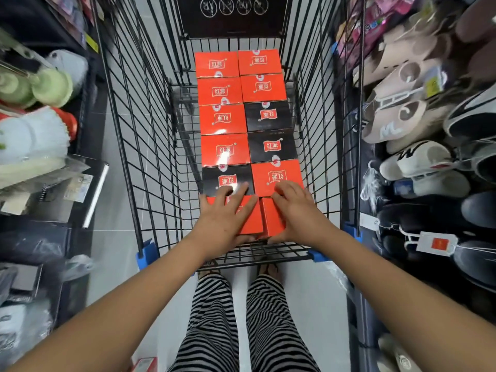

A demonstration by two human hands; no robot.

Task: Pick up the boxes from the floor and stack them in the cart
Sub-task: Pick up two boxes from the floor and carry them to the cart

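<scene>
A black wire cart (150, 135) holds two rows of flat boxes, mostly red ones (224, 150) with three black ones (269, 116) among them. Both hands are at the cart's near end. My left hand (224, 218) lies spread over the nearest left red box (252, 220), fingertips reaching onto a black box (214, 177), thumb hooked round the near edge. My right hand (295, 210) grips the nearest right red box (271, 220), fingers curled over its far edge and thumb at its near edge. One more box (145, 365) lies on the floor at the lower left.
The cart stands in a narrow aisle. Shelves of slippers (418, 157) crowd the right side, and shelves of brushes and household goods (35, 135) line the left. My striped trouser legs (236, 318) and feet are just behind the cart on grey floor tiles.
</scene>
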